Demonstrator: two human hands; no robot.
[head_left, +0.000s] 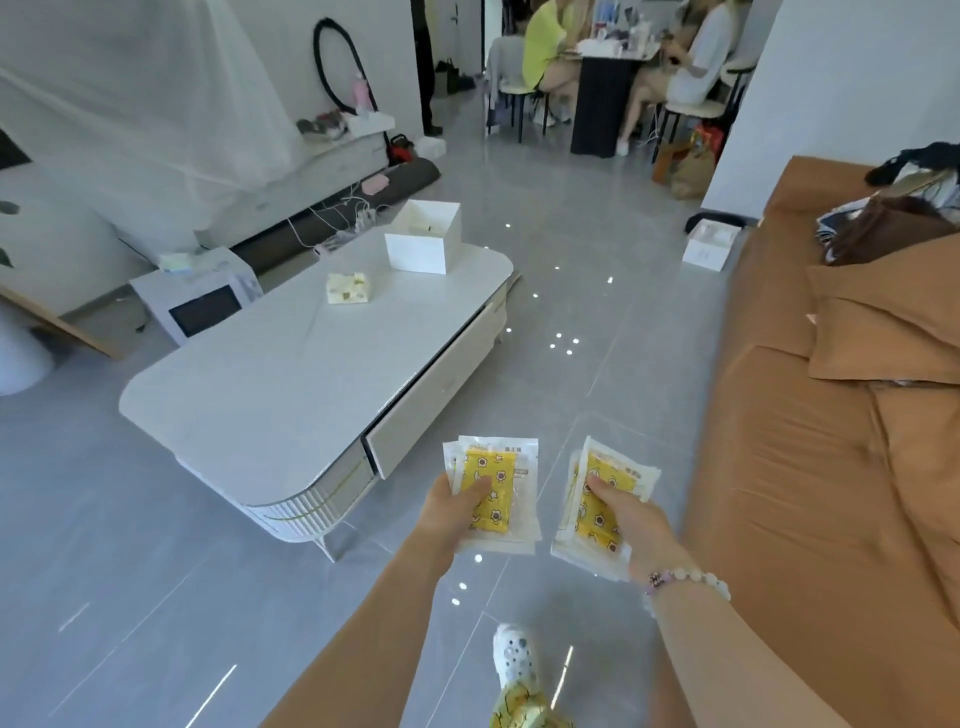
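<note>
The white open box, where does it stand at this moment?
In the head view, the white box stands at the far end of the low white table, left of the picture's middle, just beyond the small tissue pack and apart from it.

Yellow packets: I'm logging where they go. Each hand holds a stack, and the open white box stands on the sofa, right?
One slip: in the head view the open white box stands on the coffee table, not the sofa. The left hand and right hand do each hold a stack of yellow packets.
</note>
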